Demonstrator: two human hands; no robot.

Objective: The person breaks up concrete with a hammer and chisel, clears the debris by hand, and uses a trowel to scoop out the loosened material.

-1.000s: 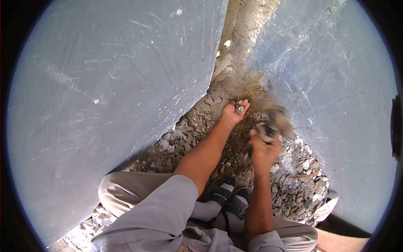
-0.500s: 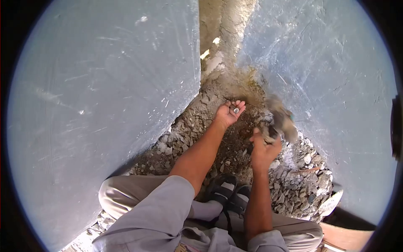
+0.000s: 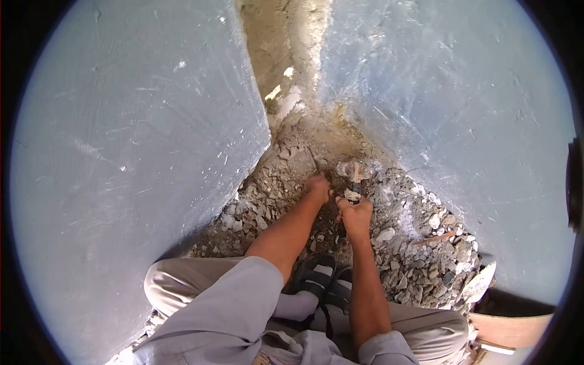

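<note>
The person wore a loose pale grey shirt (image 3: 222, 301) with wide sleeves, the right sleeve (image 3: 384, 349) ending in a folded-looking cuff. A small multicoloured print (image 3: 265, 359) showed on the shirt front. The beige trousers (image 3: 435, 331) were creased at the knees. Below were dark, broad-strapped sandals (image 3: 316, 275) over pale greyish socks (image 3: 296, 306), with a thin black cord (image 3: 329, 322) beside them.

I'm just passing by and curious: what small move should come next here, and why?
Perhaps steady the thin dark rod more upright before any blow: it slants out of the left hand over loose grey-brown rubble, and the right hand holds the dirt-caked, blocky-headed hammer beside it, not above it.
</note>
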